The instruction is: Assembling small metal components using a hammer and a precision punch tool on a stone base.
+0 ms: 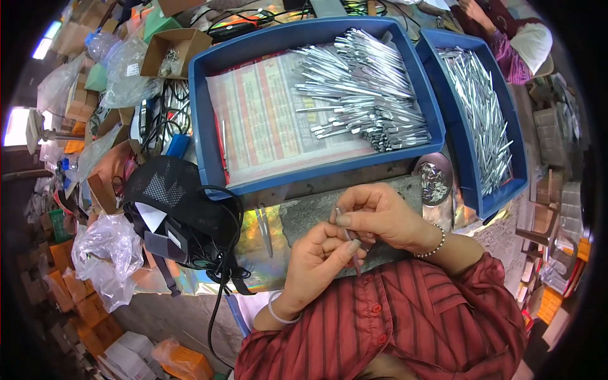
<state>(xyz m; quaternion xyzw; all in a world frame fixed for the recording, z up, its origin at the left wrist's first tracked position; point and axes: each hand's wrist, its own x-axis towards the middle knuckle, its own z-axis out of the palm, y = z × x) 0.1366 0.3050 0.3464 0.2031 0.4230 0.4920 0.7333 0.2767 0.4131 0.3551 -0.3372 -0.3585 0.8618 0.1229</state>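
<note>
Nearest, both hands meet above the front edge of the desk (304, 218), just ahead of the red striped shirt. The left hand (320, 256) is curled, thumb and forefinger pinching the lower part of a thin metal tool (348, 237). The right hand (383, 215), at 1 o'clock from the left and touching it, closes its fingertips on the tool's upper end; a bead bracelet sits on that wrist, a pale band on the left one. The tool stands nearly upright between the two hands.

At 9 o'clock from the hands, tweezers (265, 228) lie on the desk, and farther that way sits a black mesh cap (168, 190) with cables. At 2 o'clock, near the right hand, is a small round dish (434, 180) of shiny bits.

Beyond, at 12 o'clock, a large blue tray (202, 101) lined with printed paper holds a heap of metal tools (361, 88). At 2 o'clock a second tray (472, 183) holds more. Far at 1 o'clock, another person's sleeve (510, 57) shows.
</note>
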